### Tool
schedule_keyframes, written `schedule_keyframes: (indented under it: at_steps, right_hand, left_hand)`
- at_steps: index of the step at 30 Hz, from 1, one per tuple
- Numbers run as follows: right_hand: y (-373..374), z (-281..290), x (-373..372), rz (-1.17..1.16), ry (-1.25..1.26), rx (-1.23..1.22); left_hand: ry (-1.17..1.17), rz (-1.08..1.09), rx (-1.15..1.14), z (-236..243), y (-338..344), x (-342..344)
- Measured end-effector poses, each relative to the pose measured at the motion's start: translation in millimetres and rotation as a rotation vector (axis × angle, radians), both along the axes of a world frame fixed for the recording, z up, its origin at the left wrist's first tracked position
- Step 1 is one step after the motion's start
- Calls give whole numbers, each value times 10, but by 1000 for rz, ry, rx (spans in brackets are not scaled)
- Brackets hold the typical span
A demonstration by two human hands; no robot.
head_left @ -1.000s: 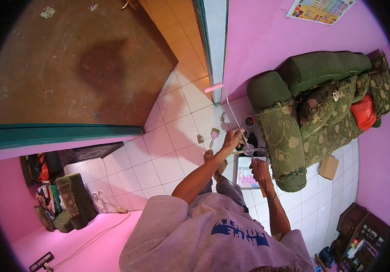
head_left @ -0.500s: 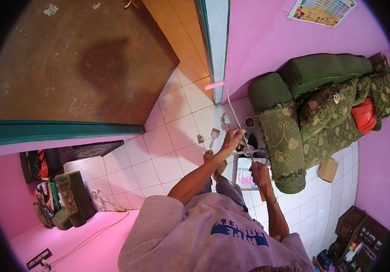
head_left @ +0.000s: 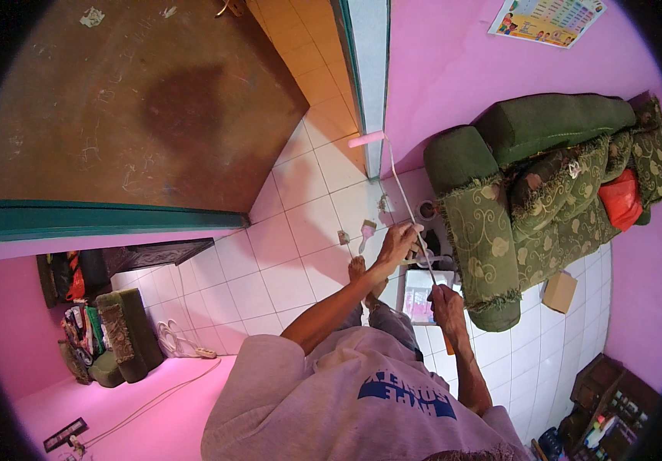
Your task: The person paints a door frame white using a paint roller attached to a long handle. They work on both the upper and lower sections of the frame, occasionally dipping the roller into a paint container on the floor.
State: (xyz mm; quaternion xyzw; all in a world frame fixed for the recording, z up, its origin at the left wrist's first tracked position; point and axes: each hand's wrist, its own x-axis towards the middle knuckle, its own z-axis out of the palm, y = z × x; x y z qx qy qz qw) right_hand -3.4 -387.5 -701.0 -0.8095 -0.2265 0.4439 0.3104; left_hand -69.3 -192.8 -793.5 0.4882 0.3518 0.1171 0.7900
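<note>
My left hand (head_left: 399, 246) is wrapped round the thin metal pole (head_left: 404, 196) of a paint roller. My right hand (head_left: 445, 307) grips the same roller lower down, with a bit of orange handle showing below it. The pink roller head (head_left: 365, 139) is near the foot of the pale doorframe (head_left: 374, 92); I cannot tell if it touches. Beneath my hands lies a paint tray (head_left: 421, 300) holding pink paint, with dark and white containers (head_left: 428, 211) behind, partly hidden. A pink-stained brush (head_left: 368, 232) lies on the white tiles by my feet.
A green patterned sofa (head_left: 477, 230) stands at right against the pink wall, a cardboard box (head_left: 559, 292) beside it. A brown door panel (head_left: 100, 92) fills the upper left. A piled armchair (head_left: 127, 330), white cables (head_left: 173, 338) and a dark cabinet (head_left: 600, 392) sit around the edges.
The roller head has shifted slightly right and upward in the view. My left hand has moved a little to the right along with it. My right hand has stayed on the roller.
</note>
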Motion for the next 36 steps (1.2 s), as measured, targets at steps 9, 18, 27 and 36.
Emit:
schedule_keyframes:
  at_steps: [9,18,27,36]
  right_hand:
    - [-47,329,-72,-65,97,-46]
    - [-133,551,-141,-54,78,-33]
    - [-191,768,-210,-99,111,-20]
    - [-238,962,-248,-127,106,11]
  left_hand:
    - [-29,1,12,372,-50,-32]
    - [-13,-35,94,739,-77,-103]
    - [19,-105,185,942,-74,-150]
    - [-32,-84,195,1288,-115,-163]
